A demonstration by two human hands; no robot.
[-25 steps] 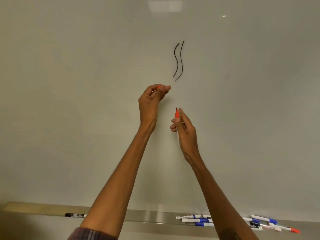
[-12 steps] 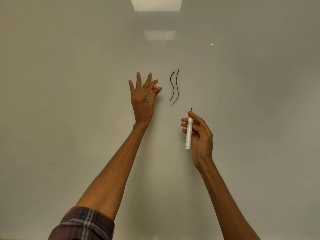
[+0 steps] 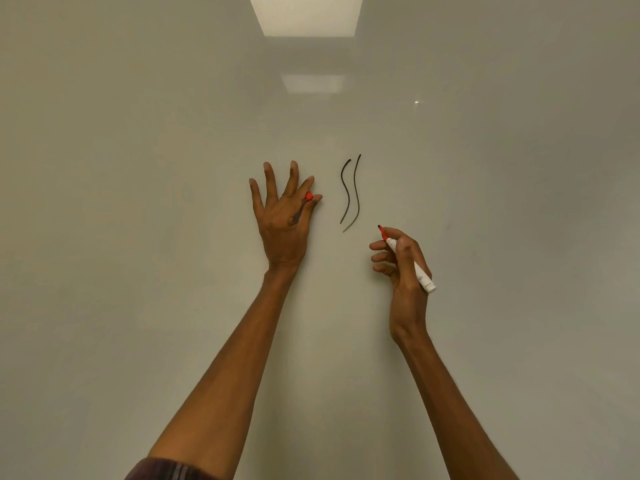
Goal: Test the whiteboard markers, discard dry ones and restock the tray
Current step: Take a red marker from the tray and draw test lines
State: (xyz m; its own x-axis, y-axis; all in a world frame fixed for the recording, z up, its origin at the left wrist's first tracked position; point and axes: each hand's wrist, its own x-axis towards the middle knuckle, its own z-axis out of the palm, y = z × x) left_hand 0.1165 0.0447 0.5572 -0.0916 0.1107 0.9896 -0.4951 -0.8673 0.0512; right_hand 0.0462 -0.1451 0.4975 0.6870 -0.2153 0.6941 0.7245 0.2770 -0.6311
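The marker (image 3: 423,276) is poised for testing.
Gripped by the right hand (image 3: 403,271), its tip is slanted up-left toward the whiteboard (image 3: 138,168); the cap (image 3: 308,196) is pinched in the left hand (image 3: 282,220).

Open whiteboard (image 3: 138,220) lies wide to the left of the left hand (image 3: 282,221) and to the right of the right hand (image 3: 403,268). Between the hands the gap is narrower, holding two black wavy lines (image 3: 350,194); the left hand's pinched red cap (image 3: 308,196) and the right hand's marker (image 3: 423,278) jut into it.
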